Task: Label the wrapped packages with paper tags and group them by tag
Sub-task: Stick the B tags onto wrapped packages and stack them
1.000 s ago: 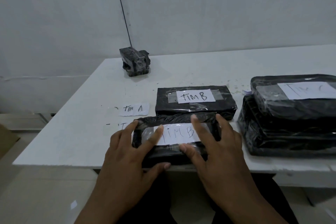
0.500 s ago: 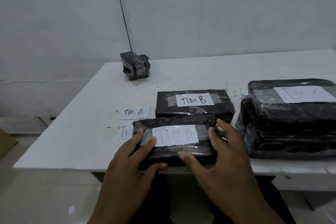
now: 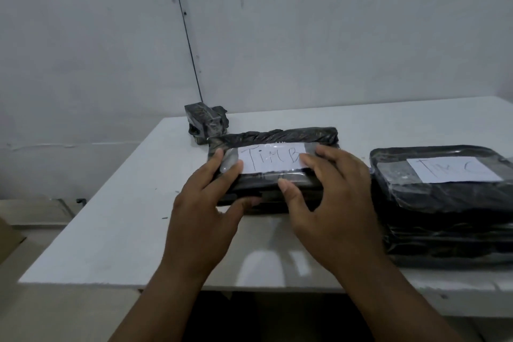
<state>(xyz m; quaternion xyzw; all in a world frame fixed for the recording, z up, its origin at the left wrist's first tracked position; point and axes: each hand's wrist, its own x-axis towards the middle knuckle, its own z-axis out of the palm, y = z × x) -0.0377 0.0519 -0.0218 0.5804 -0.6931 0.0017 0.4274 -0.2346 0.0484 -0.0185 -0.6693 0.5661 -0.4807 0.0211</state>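
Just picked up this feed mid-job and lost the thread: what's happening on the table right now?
A person holds a black wrapped package with both hands, the left hand at its left end, the right hand at its right. Its paper tag reads "TIM B". To the right a stack of larger black packages carries a tag that seems to read "TIM C". A small black bundle sits at the back of the white table.

Black-wrapped package (image 3: 273, 144), tagged "TiM B" (image 3: 270, 160), gripped at both ends. Right of grip: black stack (image 3: 449, 203), top tagged "TiM C" (image 3: 452, 170).
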